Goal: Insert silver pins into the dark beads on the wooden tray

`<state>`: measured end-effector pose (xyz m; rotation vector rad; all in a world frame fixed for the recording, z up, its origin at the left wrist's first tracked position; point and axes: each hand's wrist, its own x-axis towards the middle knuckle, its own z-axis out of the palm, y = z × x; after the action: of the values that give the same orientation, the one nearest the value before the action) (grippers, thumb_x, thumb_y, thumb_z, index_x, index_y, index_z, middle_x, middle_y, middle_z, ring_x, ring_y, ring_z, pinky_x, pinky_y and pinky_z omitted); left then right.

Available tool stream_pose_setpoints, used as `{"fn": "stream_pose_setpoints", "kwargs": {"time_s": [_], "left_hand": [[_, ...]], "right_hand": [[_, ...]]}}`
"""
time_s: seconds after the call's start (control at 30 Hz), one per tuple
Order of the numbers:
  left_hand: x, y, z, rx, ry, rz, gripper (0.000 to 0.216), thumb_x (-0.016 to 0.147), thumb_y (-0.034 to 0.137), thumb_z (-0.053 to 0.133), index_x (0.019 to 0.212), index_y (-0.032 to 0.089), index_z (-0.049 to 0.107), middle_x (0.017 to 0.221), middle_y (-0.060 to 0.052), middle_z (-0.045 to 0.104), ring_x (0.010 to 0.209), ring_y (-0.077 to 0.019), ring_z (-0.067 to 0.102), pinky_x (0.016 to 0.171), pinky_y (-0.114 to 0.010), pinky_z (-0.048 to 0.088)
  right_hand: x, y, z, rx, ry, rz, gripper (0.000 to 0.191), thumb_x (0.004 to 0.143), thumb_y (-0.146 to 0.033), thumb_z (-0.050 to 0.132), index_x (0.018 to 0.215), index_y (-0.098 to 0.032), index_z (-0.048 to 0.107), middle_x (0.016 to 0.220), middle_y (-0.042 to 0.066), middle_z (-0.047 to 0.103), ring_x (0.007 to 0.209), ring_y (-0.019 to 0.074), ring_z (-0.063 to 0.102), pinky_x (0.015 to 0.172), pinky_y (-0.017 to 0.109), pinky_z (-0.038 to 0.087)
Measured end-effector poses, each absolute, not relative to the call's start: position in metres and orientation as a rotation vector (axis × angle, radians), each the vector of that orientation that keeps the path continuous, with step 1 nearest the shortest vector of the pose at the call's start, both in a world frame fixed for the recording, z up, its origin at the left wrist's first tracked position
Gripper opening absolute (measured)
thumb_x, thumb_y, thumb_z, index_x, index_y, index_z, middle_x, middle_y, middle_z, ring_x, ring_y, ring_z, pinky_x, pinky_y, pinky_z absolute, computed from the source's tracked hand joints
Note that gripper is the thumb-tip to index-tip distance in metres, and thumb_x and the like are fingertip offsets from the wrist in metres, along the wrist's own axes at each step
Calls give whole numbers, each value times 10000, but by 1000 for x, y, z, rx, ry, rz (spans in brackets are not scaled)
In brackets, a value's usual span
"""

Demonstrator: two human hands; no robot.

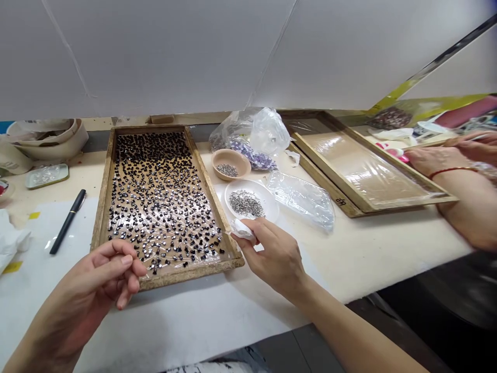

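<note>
My right hand (pixel 274 254) pinches a crumpled white tissue (pixel 243 229) between thumb and fingers, at the near edge of a white dish (pixel 269 199) full of small silvery metal pieces (pixel 246 203). Close to the front left corner of a wooden-framed tray (pixel 101 194), my left hand (pixel 103 282) is half curled, its fingers apart and nothing visible in them. Many small black pieces with shiny faces (pixel 171 207) lie scattered over the tray's film-covered bottom, crowded most densely at the far end.
Behind the dish stand a tan bowl (pixel 243 161) of metal bits and a clear bag (pixel 254 155) of purple pieces. A flat plastic bag (pixel 306 199) and stacked film-covered frames (pixel 373 168) lie rightward, by another person's arm (pixel 454 176). A black pen (pixel 68 223) lies left.
</note>
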<state>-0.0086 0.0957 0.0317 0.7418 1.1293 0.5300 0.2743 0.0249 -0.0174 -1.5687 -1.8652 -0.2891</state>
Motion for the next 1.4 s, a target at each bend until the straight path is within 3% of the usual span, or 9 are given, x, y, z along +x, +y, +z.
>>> {"fn": "stream_pose_setpoints", "kwargs": {"time_s": [0.4,0.63,0.97,1.17,1.4], "left_hand": [[-9,93,34,760,1200,602,273,550,283,815,743,187,646,686,-7,628,535,-68,526,397,-110,398],[-6,94,36,724,1206,643,288,533,255,822,747,189,642,686,-3,620,524,-66,529,396,-106,406],[-5,95,37,706,1188,670,270,657,159,701,892,224,584,662,-8,605,521,-92,524,391,-139,419],[-5,96,40,692,1207,689,230,671,123,651,852,233,560,656,-11,592,510,-98,503,374,-153,414],[-6,98,41,661,1223,689,290,617,92,681,867,210,597,699,-25,603,522,-94,506,386,-162,434]], "right_hand": [[274,15,-8,-1569,-1810,-135,81,832,-172,555,910,-166,534,645,-6,527,534,112,454,511,235,387],[274,17,-13,-1577,-1844,-130,48,842,-174,541,888,-162,538,601,-27,460,543,113,443,518,231,369],[274,18,-14,-1606,-1852,-127,57,847,-192,527,895,-172,550,605,-18,491,552,123,475,514,236,375],[275,13,-3,-1614,-1759,-115,47,835,-196,546,878,-177,553,608,-17,515,514,110,455,497,229,391],[281,4,2,-1713,-1550,201,64,824,-246,559,829,-183,568,646,0,566,571,132,529,512,237,434]]}}
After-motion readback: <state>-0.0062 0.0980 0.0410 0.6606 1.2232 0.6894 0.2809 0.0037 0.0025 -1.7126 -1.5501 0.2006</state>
